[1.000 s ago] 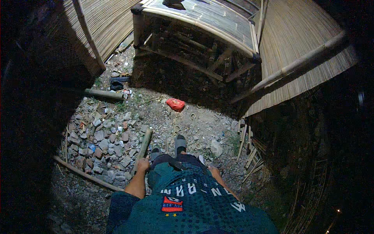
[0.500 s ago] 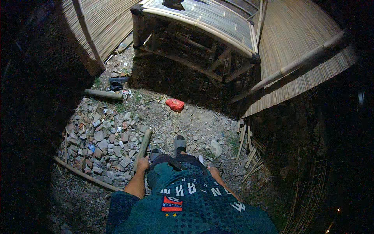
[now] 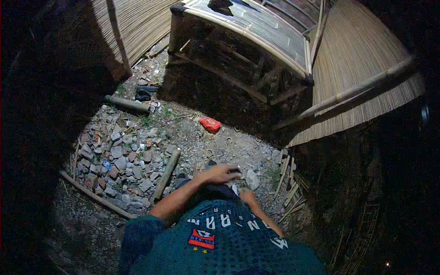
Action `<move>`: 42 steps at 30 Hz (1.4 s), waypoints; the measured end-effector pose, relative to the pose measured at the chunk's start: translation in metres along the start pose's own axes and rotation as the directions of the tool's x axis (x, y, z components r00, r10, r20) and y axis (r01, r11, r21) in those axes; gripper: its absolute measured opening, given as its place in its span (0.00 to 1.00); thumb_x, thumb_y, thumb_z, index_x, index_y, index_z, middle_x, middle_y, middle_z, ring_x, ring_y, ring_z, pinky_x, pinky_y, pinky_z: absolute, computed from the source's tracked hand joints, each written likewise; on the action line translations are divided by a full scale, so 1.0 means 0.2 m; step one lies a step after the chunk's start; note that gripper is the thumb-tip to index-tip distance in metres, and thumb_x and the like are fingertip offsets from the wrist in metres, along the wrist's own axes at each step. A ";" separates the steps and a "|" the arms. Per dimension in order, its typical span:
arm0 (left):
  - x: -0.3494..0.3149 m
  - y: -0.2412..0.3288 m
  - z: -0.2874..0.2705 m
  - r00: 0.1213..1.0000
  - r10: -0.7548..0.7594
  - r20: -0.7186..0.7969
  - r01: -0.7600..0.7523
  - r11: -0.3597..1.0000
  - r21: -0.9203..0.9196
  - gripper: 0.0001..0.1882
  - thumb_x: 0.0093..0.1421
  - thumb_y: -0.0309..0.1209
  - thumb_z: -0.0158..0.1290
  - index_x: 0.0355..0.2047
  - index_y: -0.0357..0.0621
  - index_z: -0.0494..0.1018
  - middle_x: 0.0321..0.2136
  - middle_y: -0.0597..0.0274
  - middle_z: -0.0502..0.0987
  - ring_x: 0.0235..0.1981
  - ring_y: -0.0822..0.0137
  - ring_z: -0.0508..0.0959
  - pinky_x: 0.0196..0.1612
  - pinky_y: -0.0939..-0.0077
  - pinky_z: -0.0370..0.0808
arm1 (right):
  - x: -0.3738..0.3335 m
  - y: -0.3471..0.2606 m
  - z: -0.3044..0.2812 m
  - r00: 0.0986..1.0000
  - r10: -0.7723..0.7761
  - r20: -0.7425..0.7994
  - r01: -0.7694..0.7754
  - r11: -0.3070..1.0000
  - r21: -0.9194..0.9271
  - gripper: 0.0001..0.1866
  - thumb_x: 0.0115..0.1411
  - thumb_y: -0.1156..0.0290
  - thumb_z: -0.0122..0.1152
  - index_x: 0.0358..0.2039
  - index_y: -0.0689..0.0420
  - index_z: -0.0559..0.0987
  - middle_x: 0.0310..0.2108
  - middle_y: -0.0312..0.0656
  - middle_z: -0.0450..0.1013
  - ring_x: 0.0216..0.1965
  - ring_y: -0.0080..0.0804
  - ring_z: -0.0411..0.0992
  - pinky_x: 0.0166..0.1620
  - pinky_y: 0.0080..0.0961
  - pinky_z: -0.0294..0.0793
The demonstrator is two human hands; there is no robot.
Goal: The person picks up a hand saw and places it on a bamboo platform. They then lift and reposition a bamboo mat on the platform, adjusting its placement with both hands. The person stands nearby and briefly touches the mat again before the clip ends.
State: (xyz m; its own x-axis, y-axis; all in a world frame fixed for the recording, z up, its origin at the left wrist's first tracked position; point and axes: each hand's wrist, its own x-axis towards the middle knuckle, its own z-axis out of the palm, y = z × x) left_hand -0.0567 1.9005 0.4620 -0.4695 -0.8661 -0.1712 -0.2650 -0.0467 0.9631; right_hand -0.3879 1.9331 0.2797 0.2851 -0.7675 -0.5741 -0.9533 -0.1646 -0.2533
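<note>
My left hand [image 3: 222, 173] hangs over my lap, back up and fingers stretched toward the right, with nothing visible in it. My right hand [image 3: 248, 197] is low beside my right thigh, its fingers curled and partly hidden. A small whitish piece [image 3: 235, 189] shows right beside it; whether the hand grips that piece, I cannot make out. To the left of my feet a short, thick bamboo piece [image 3: 167, 175] leans up from the ground, apart from both hands. One dark sandal [image 3: 210, 163] shows just beyond my left hand.
Broken stones and bricks [image 3: 120, 162] cover the ground at left, edged by a long pole [image 3: 97, 196]. A red plastic bag [image 3: 210, 124] lies ahead, before a bamboo bench [image 3: 238, 25]. Split bamboo strips [image 3: 290, 183] lie at right. Another bamboo length [image 3: 127, 103] is far left.
My left hand has left the short bamboo piece and swung right across my lap, toward my right hand. The bamboo piece stays leaning. My right hand has barely moved; the view has shifted slightly.
</note>
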 end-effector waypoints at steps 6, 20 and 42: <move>0.23 0.37 0.41 0.717 0.248 0.651 -0.290 0.956 -0.044 0.36 0.67 0.61 0.41 0.60 0.44 0.70 0.56 0.45 0.74 0.56 0.45 0.74 0.58 0.56 0.70 | 0.22 -0.43 -0.13 0.974 -0.226 -0.012 0.222 0.963 -0.153 0.24 0.66 0.49 0.51 0.41 0.60 0.77 0.36 0.54 0.76 0.38 0.57 0.75 0.40 0.51 0.74; 0.10 0.00 0.22 0.912 0.132 0.390 -0.163 0.986 0.047 0.36 0.67 0.61 0.42 0.63 0.47 0.67 0.55 0.45 0.76 0.55 0.47 0.76 0.57 0.58 0.72 | 0.16 -0.61 -0.30 0.994 -0.091 0.062 0.089 0.996 0.022 0.23 0.65 0.50 0.53 0.44 0.58 0.79 0.43 0.57 0.76 0.45 0.56 0.75 0.45 0.49 0.75; -0.48 -0.87 -0.57 0.292 -0.875 -0.386 0.857 0.419 -0.301 0.30 0.65 0.58 0.49 0.47 0.43 0.76 0.31 0.57 0.80 0.29 0.60 0.78 0.30 0.64 0.72 | 0.59 0.48 -0.16 0.891 0.288 0.352 -0.285 0.957 -0.061 0.20 0.65 0.54 0.51 0.45 0.57 0.79 0.46 0.53 0.75 0.49 0.54 0.73 0.49 0.45 0.74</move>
State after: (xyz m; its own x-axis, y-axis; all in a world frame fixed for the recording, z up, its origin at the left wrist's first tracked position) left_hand 0.1295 1.9346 0.3344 0.4199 -0.4043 -0.8125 -0.2597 -0.9114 0.3193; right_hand -0.4500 1.8078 0.2122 0.0147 -0.5126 -0.8585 -0.9992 0.0233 -0.0310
